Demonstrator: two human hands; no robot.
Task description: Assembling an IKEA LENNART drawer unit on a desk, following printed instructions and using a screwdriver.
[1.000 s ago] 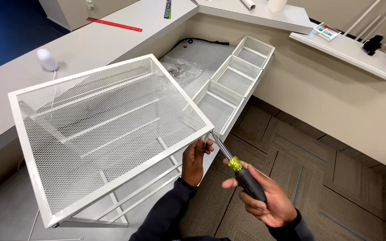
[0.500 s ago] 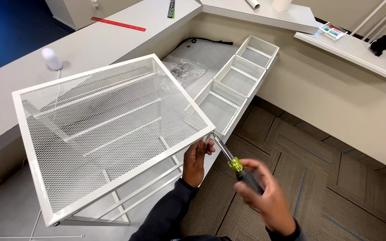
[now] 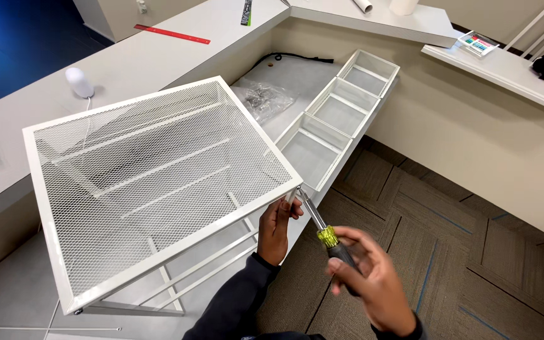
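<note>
A white metal frame with a mesh top [image 3: 152, 176] lies tilted in front of me over a low white surface. My left hand [image 3: 277, 226] grips the frame's near right corner from below, at the leg. My right hand [image 3: 368, 284] is closed on the black and yellow handle of a screwdriver [image 3: 323, 232]. Its metal shaft points up and left, and its tip meets the frame's corner just beside my left fingers.
Three white mesh drawers [image 3: 341, 107] lie in a row on the low surface past the frame, with a clear bag of hardware [image 3: 264, 97] beside them. A red ruler [image 3: 171, 34] and a small white object [image 3: 79, 82] sit on the counter. Brown carpet tiles [image 3: 473, 239] cover the floor at right.
My right hand has turned on the screwdriver handle and shifted slightly. The tip stays at the frame corner, and my left hand keeps its hold.
</note>
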